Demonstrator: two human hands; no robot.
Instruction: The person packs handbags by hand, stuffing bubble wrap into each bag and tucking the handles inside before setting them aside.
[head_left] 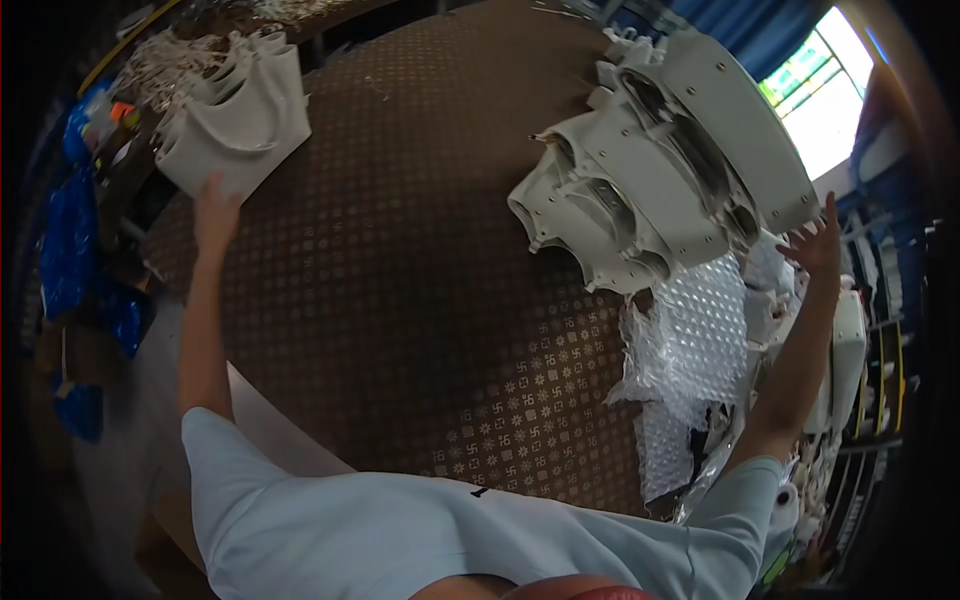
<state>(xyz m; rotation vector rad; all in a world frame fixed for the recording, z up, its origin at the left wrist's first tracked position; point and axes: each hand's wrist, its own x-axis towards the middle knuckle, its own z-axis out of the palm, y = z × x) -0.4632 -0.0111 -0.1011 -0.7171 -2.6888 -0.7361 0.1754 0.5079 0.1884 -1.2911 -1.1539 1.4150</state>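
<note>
1. Handbags, pale off-white and grouped close together [240, 130], sit at the far left edge of the bench [400, 250]; the nearest shows a looped handle across its front.
2. Left hand [216, 212]: at the lower front of that nearest bag, fingers overlapping it in view. Blur hides the grip, so I cannot tell how far it is closed or whether it has hold of the bag.
3. Right hand [818, 247]: grip open, fingers spread, beside the end of a row of studded bags [740, 130] at the right. Contact is unclear.
4. Bubble wrap [700, 320] hangs just below that row, over the right edge of the bench.
5. Brown cloth with small pale motifs [530, 400] covers the bench between the two groups.
6. Blue plastic [70, 240] lies beyond the left edge; a bright window [835, 95] shows at upper right.
</note>
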